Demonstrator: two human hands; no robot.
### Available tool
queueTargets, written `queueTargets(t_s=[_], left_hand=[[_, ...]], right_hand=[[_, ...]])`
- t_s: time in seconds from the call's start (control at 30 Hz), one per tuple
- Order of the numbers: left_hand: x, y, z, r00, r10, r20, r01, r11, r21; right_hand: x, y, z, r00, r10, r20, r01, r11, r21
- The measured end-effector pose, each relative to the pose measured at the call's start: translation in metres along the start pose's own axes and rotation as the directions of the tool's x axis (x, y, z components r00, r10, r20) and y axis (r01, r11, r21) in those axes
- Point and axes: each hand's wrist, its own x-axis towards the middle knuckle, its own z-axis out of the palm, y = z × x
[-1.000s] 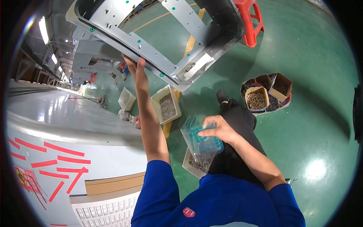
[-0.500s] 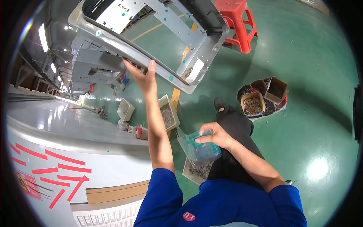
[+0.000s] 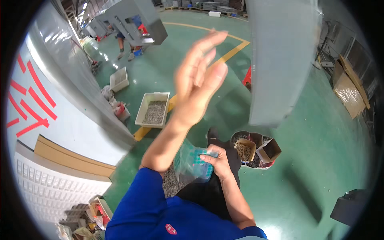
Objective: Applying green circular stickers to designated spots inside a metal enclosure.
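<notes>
My left hand [image 3: 196, 84] is raised in front of me, slightly blurred. Its fingers are stretched out and hold nothing. To its right, and apart from it, a large grey metal panel [image 3: 280, 60] stands on end, its broad face smooth. Over my lap my right hand [image 3: 219, 162] pinches clear plastic sheets [image 3: 192, 170] dotted with round green stickers between thumb and fingers. Part of the sheets is hidden behind that hand.
A white bin of small metal parts [image 3: 154, 112] sits on the green floor ahead, with another white bin [image 3: 119, 79] beyond. Small open boxes of parts [image 3: 245, 150] stand right of my leg. A white surface with red tape strips [image 3: 36, 88] lies left. Another person's legs [image 3: 121, 46] show far off.
My left hand has come off the metal frame and moved right. The frame now shows as a smooth panel on the right. My view has turned; the right hand keeps the sticker sheets.
</notes>
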Motion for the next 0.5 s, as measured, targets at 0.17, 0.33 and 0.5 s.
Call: queueTargets(t_s=[0.17, 0.33, 0.5], left_hand=[[-0.002, 0.096, -0.074, 0.951, 0.31, -0.006, -0.307, 0.946, 0.103], [-0.012, 0.15, -0.106, 0.85, 0.493, -0.186, -0.432, 0.854, 0.29], [-0.037, 0.179, -0.108, 0.811, 0.546, -0.209, -0.48, 0.826, 0.295]], right_hand=[[-0.011, -0.004, 0.016, 0.976, 0.089, -0.201, -0.104, 0.992, -0.066], [-0.013, 0.008, 0.016, 0.995, 0.058, -0.081, -0.062, 0.997, -0.048], [-0.002, 0.01, 0.017, 1.0, 0.022, 0.014, -0.022, 0.999, -0.041]])
